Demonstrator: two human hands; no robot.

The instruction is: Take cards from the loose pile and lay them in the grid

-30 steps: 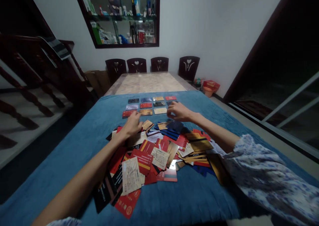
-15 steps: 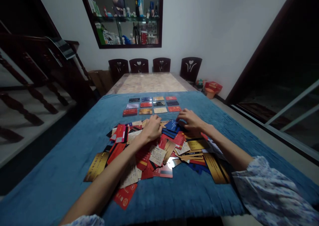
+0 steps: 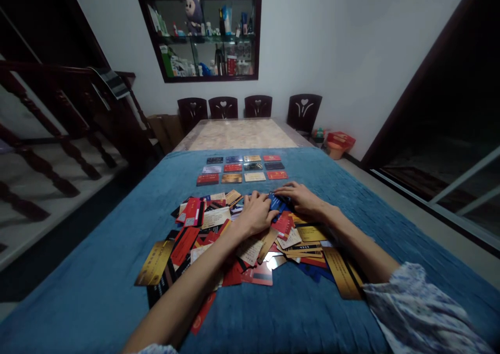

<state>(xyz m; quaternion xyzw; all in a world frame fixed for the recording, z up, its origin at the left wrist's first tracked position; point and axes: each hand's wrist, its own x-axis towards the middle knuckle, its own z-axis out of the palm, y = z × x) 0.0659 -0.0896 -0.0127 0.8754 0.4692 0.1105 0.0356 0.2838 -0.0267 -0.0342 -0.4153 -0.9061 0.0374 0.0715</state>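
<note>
A loose heap of plastic cards, red, gold, black, white and blue, lies on the blue cloth in front of me. My left hand is over the middle of the heap, its fingers and thumb curled at the left edge of a few blue cards. My right hand holds the same blue cards from the right, fingers bent over their top edge. Gold cards lie just under my right wrist. A red card and a gold card lie left of my left forearm.
Beyond the heap, several cards lie in neat rows, among them a cream card and a red card. The blue cloth covers the near part of a marble-topped table. Dark chairs stand at the far end.
My left hand has moved right, onto the blue cards. My right hand has closed in on them, and the blue cards have turned. The view has shifted slightly.
</note>
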